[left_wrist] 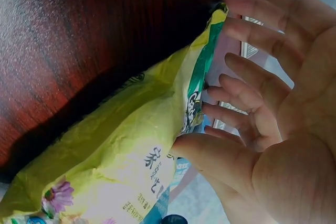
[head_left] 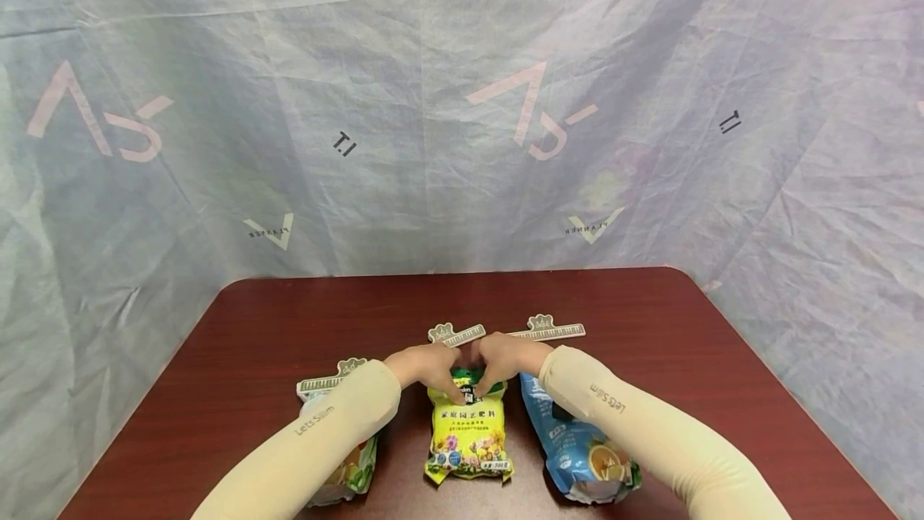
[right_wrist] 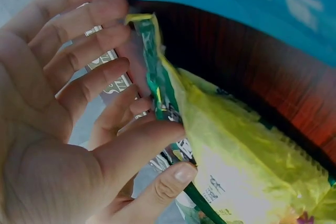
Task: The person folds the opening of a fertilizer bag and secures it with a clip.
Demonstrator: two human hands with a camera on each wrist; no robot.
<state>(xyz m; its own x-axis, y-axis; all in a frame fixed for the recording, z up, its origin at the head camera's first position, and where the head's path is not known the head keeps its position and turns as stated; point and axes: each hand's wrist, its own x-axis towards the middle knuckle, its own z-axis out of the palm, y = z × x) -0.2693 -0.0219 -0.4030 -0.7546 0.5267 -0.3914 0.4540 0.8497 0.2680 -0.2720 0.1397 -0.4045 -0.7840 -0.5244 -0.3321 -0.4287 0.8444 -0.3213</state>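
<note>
A yellow fertilizer bag (head_left: pixel 469 428) with a green top strip (right_wrist: pixel 152 61) and printed flowers lies at the middle of the table. Both hands are at its top end. My left hand (head_left: pixel 431 366) touches the bag's front with the thumb (left_wrist: pixel 215 153), its other fingers extended beyond the green strip. From the other side my right hand (head_left: pixel 508 355) does the same, its thumb (right_wrist: pixel 139 142) against the bag near the strip and its fingers spread. In the right wrist view, a gap shows between those fingers and the strip. Beyond the hands lies a ruler-edged clip (head_left: pixel 457 334).
To the right, a blue bag (head_left: pixel 577 452) with an orange picture lies partly under the right forearm. Another printed bag (head_left: pixel 361 468) is mostly hidden by the left sleeve. Similar clips lie at the right (head_left: pixel 552 331) and left (head_left: pixel 322 383). Cloth (head_left: pixel 426 103) hangs behind the dark red table (head_left: pixel 289 311).
</note>
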